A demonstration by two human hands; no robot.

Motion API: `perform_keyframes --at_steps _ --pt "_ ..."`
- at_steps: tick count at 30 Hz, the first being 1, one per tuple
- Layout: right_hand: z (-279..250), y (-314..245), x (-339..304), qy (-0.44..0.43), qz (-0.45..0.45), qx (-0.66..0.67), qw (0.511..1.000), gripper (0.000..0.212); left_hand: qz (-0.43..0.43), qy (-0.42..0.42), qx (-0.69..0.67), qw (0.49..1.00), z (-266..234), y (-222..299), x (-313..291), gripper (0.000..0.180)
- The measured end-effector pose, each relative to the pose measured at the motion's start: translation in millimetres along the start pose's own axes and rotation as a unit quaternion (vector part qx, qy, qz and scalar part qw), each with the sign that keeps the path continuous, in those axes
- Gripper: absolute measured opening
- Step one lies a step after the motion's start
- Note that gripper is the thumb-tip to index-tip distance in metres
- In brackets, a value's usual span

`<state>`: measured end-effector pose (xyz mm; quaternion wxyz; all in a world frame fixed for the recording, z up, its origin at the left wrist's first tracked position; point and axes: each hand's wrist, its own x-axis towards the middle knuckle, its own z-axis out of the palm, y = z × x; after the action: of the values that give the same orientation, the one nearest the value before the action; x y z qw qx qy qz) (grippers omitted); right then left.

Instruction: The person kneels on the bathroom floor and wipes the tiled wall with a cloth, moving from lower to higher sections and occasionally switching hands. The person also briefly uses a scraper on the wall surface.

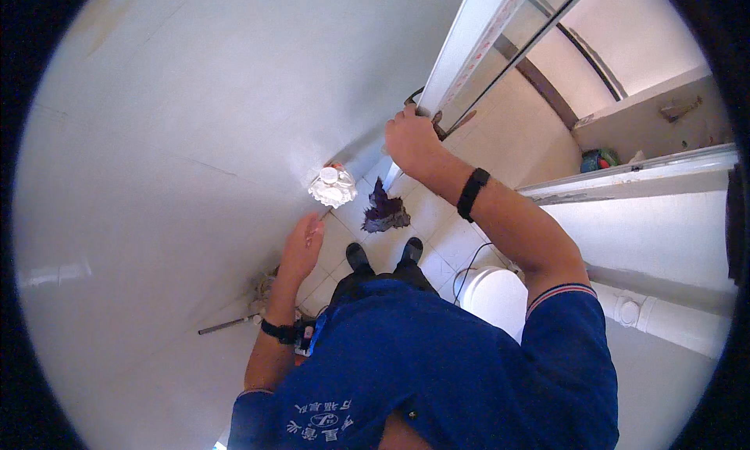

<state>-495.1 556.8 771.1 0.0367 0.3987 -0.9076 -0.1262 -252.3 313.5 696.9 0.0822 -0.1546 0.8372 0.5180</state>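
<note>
Around the middle of the view, the person's left grip (pixel 303 247) sits at eight o'clock, fingertips drawn together on what looks like a thin brown stick-like handle (pixel 325 213). At ten o'clock, just beyond that handle, is a ragged white lump with a rounded top (pixel 332 187); whether the two are joined cannot be told. The right grip (pixel 412 141), at one o'clock, has its fingers curled at a long, flat white strip (pixel 473 48). Its palm is hidden, so I cannot tell how far it is closed, nor whether it has hold of the strip or the dark brown tapered piece (pixel 458 125) beside it.

The strip, running up toward one o'clock, looks stiff but fairly light, probably smooth and a little slippery; both long edges would give the surest hold. The lump seems soft or crumbly, so the handle is the better place to take hold.

Farther out, at four o'clock, stands a round white plastic bucket (pixel 494 298) with a thin dark cable (pixel 466 269) beside it; its contents cannot be made out. Between two and three o'clock, a small blue-green container (pixel 594 161) on a grey ledge (pixel 656 118) shows something red-orange (pixel 603 164) at it, too small to identify.
</note>
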Motion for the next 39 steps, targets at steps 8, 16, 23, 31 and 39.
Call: perform_keyframes --at_steps 8,16,23,31,39 --pt "7 -16 48 0.050 -0.035 -0.066 0.996 0.027 -0.061 0.033 -0.032 0.997 -10 -54 -35 0.041" --pt "9 -26 75 0.051 -0.029 -0.101 0.993 0.025 -0.073 -0.005 -0.061 0.995 2 -47 -22 0.044" --pt "-2 -35 16 -0.026 -0.027 -0.057 0.998 0.023 -0.005 -0.041 -0.054 0.998 -5 -19 17 0.045" --pt "-13 -10 -128 -0.101 0.103 0.147 0.979 0.021 0.175 -0.042 -0.038 0.983 26 59 140 0.055" --pt "-7 40 -261 -0.045 0.226 0.223 0.947 0.024 0.145 0.031 -0.004 0.989 77 102 254 0.069"
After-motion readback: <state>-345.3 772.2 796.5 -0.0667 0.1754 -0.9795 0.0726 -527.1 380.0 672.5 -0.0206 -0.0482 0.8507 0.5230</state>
